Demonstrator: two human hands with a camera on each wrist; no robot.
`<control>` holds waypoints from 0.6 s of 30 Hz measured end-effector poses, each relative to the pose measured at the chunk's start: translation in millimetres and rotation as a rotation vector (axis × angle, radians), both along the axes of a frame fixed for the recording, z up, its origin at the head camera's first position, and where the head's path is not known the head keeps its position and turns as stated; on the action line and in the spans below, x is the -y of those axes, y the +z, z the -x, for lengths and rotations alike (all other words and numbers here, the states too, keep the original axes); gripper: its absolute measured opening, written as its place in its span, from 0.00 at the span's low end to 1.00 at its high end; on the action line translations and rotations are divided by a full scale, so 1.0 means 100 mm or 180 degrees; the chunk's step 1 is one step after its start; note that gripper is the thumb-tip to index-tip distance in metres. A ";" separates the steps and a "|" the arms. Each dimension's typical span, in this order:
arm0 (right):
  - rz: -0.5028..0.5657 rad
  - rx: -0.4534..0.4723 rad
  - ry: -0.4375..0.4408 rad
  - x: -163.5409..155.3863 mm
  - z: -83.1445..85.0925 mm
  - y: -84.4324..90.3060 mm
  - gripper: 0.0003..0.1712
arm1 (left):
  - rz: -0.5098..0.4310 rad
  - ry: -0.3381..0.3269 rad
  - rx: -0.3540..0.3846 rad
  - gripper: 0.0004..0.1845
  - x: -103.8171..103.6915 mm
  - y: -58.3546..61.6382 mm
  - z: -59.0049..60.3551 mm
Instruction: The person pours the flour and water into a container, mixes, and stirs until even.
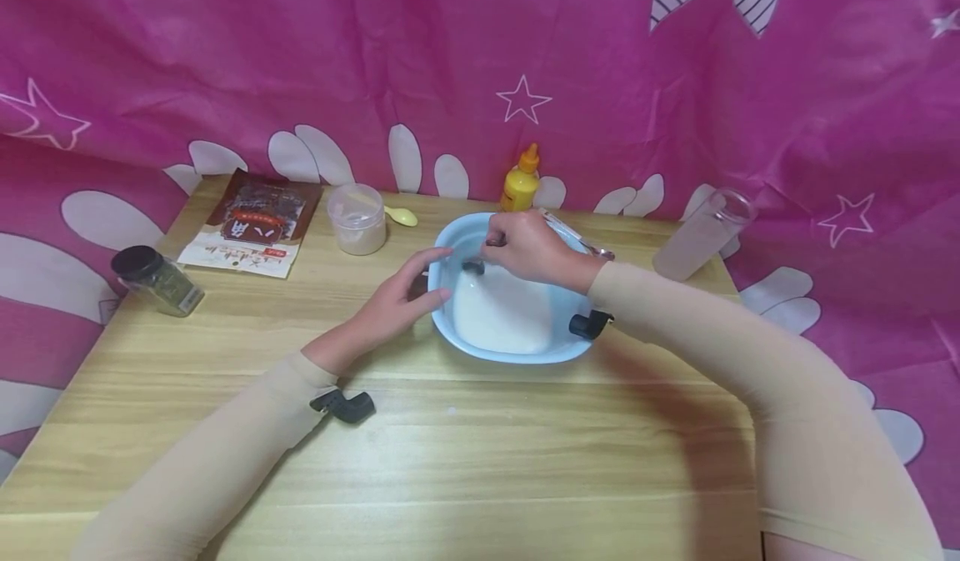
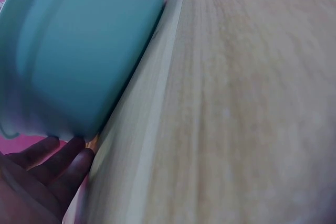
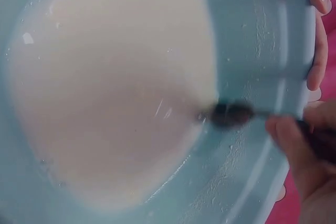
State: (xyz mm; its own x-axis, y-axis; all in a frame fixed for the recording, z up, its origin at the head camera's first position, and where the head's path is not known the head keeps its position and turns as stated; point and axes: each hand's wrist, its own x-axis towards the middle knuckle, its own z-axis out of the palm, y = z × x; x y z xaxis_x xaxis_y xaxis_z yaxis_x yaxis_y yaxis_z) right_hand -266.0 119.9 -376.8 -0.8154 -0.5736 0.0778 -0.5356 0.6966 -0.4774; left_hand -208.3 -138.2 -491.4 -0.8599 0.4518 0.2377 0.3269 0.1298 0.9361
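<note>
A light blue basin (image 1: 498,356) stands on the wooden table with milky white liquid (image 1: 502,315) in it. My right hand (image 1: 528,247) is over the far part of the basin and pinches the dark handle of a spoon (image 3: 231,114). The spoon's dark, blurred head is at the edge of the liquid, near the basin wall. On the basin's left side, my left hand (image 1: 386,303) touches the rim with its thumb and forefinger. The left wrist view shows its other fingers (image 2: 68,174) extended against the outer wall.
Behind the basin stands a yellow squeeze bottle (image 1: 521,184). A tall glass (image 1: 697,240) of cloudy liquid is at right. To the left are a clear tub (image 1: 358,232), a pale yellow spoon (image 1: 402,217), a brown packet (image 1: 255,223) and a black-lidded jar (image 1: 161,282).
</note>
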 end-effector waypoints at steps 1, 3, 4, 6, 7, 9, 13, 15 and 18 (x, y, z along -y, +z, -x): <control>0.0048 0.0052 0.0109 0.00 0.00 0.00 0.07 | -0.0018 -0.0008 -0.0002 0.35 0.00 0.00 0.00; 0.0123 0.0184 0.0312 -0.02 0.01 0.00 0.05 | -0.0030 -0.0005 0.0007 0.35 0.00 -0.01 0.00; 0.0152 0.0265 0.0405 -0.03 0.01 0.00 0.06 | -0.0035 -0.0001 0.0011 0.35 0.00 -0.01 0.00; 0.0167 0.0429 0.0569 -0.06 0.01 0.02 0.07 | -0.0035 -0.0003 0.0013 0.35 0.00 -0.01 0.00; 0.0156 0.0542 0.0641 -0.07 0.00 0.03 0.07 | -0.0028 -0.0003 0.0004 0.35 -0.01 -0.01 0.00; 0.0095 0.0820 0.0742 -0.11 -0.01 0.06 0.09 | -0.0009 0.0014 0.0000 0.35 -0.01 -0.01 0.00; -0.0098 0.1432 0.0746 -0.21 0.00 0.13 0.13 | -0.0006 0.0032 -0.0023 0.35 -0.01 -0.01 0.00; -0.0194 0.1597 0.0637 -0.26 0.02 0.14 0.13 | -0.0017 0.0040 -0.0020 0.35 -0.01 -0.01 0.00; -0.0294 0.1516 0.0375 -0.31 0.07 0.14 0.13 | -0.0035 0.0039 -0.0010 0.35 0.00 -0.01 0.00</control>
